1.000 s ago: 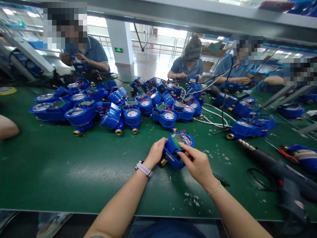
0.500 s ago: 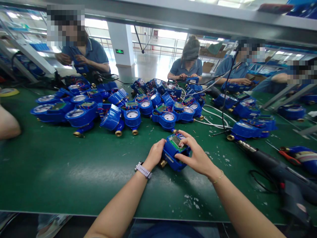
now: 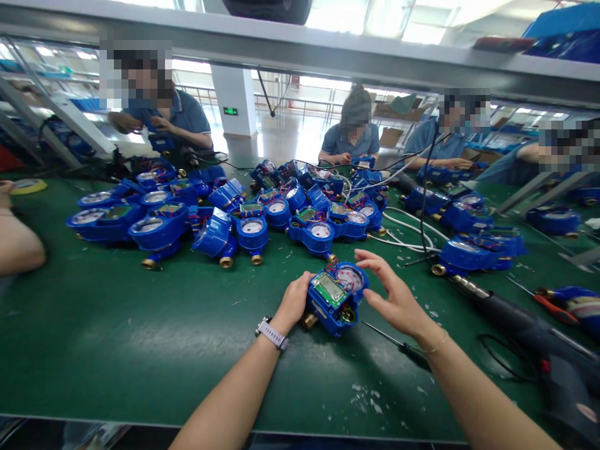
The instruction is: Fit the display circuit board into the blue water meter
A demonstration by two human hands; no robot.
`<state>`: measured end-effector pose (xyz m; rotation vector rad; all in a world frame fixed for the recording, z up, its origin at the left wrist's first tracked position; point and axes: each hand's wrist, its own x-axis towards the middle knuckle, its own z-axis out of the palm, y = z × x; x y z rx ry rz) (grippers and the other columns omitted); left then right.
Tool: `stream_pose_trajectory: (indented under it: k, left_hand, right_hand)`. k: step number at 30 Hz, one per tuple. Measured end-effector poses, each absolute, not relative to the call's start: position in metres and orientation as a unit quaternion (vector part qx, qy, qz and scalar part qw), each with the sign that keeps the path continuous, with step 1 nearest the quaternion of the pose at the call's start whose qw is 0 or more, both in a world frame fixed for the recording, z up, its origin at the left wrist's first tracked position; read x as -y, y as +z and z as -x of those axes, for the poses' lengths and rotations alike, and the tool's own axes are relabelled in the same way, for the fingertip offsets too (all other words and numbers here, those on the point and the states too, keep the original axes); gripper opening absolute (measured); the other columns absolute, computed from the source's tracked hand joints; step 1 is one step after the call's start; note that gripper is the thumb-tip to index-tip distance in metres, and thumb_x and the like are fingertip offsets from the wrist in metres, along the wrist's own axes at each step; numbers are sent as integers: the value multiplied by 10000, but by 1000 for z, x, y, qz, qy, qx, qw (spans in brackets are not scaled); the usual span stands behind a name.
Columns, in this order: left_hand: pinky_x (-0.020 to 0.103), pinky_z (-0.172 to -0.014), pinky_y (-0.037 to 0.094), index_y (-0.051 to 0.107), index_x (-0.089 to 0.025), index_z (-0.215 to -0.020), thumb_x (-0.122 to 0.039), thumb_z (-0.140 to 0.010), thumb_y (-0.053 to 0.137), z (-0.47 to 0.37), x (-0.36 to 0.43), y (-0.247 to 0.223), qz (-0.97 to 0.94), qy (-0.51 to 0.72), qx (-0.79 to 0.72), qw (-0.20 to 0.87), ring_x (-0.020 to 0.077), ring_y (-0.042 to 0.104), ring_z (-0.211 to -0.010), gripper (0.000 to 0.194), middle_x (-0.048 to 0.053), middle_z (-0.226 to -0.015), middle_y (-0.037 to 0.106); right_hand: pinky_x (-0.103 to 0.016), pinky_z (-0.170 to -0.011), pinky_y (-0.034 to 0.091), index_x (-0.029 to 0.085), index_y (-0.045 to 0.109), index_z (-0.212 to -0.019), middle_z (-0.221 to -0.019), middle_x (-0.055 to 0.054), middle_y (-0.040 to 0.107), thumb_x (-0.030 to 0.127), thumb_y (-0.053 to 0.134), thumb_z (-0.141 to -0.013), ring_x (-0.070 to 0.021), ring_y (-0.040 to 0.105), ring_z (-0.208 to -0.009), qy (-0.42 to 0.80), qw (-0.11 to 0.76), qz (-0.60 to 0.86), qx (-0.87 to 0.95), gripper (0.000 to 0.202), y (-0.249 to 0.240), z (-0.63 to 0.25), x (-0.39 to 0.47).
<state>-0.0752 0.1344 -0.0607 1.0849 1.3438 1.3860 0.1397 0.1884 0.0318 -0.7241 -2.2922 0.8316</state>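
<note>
A blue water meter (image 3: pixel 323 307) with an exposed green circuit board, a small display and a round dial rests on the green bench in front of me. My left hand (image 3: pixel 296 301) grips it along its left side, above a brass pipe end. Just right of the meter, my right hand (image 3: pixel 394 301) hovers open, fingers apart and nothing in them. Under my right wrist lies a thin screwdriver (image 3: pixel 385 335), its handle partly hidden by the hand.
Many more blue meters (image 3: pixel 253 232) crowd the bench (image 3: pixel 140 337) beyond my hands. At right are a heat gun (image 3: pixel 510 319), red-handled pliers (image 3: pixel 555 307) and white cables (image 3: pixel 407 237). A metal shelf beam (image 3: pixel 328 47) crosses overhead. Co-workers (image 3: pixel 351 137) sit opposite; another person's arm (image 3: pixel 19 244) rests at left.
My right hand has come off the meter's circuit board and moved right, baring the display and dial. The screwdriver now shows beneath it. My left hand still holds the meter.
</note>
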Motion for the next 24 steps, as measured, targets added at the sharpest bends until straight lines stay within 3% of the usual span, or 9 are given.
stream_pose_trajectory:
  k: [4, 6, 8, 11, 14, 19, 24]
  left_hand:
    - [339, -882, 458, 708, -152, -887, -651, -922, 390, 75, -135, -61, -413, 568, -542, 461, 236, 632, -886, 593, 55, -890, 735]
    - [339, -847, 471, 705, -148, -874, -693, -895, 404, 75, -135, -60, -404, 568, -534, 478, 232, 633, -852, 623, 57, -853, 730]
    - [334, -842, 477, 707, -145, -902, -731, -863, 429, 76, -135, -58, -395, 569, -526, 493, 231, 638, -860, 650, 61, -859, 729]
    - [327, -756, 492, 698, -139, -999, -789, -817, 440, 80, -137, -58, -374, 566, -528, 512, 224, 646, -809, 723, 73, -862, 723]
    - [312, -675, 481, 673, -138, -1101, -817, -781, 467, 91, -137, -57, -361, 553, -532, 530, 219, 654, -774, 778, 108, -943, 725]
    - [352, -806, 485, 644, -199, -1192, -763, -754, 598, 107, -122, -55, -374, 544, -524, 538, 256, 669, -964, 715, 130, -1264, 650]
    - [462, -991, 466, 547, -189, -1321, -744, -751, 631, 100, -103, -62, -386, 550, -478, 566, 327, 618, -1161, 800, 161, -1326, 618]
  right_hand:
    - [-515, -1208, 174, 169, 242, -1526, -1578, -147, 251, 180, 579, -736, -301, 227, -1466, 314, 114, 257, 907, 859, 27, -149, -226]
    - [-503, -1216, 150, 149, 188, -1563, -1602, -144, 187, 177, 626, -700, -305, 173, -1481, 303, 35, 232, 924, 968, 26, -144, -235]
    - [-494, -1214, 175, 145, 185, -1573, -1594, -139, 217, 181, 686, -674, -308, 188, -1471, 273, 5, 232, 933, 1030, 27, -136, -237]
    - [-519, -1167, 275, 140, 274, -1554, -1513, -157, 360, 259, 816, -603, -353, 306, -1386, 217, -3, 277, 936, 1101, 32, -126, -232]
    - [-537, -1106, 350, 90, 436, -1461, -1372, -192, 473, 431, 884, -553, -382, 433, -1260, 218, 16, 334, 917, 1069, 30, -123, -223]
    - [-463, -1069, 412, 72, 419, -1421, -1322, -184, 488, 490, 810, -683, -315, 507, -1206, 255, 57, 370, 892, 934, 17, -126, -212]
    - [-443, -1107, 382, 114, 432, -1404, -1349, -152, 475, 466, 840, -641, -302, 492, -1245, 282, 72, 330, 898, 933, 17, -131, -216]
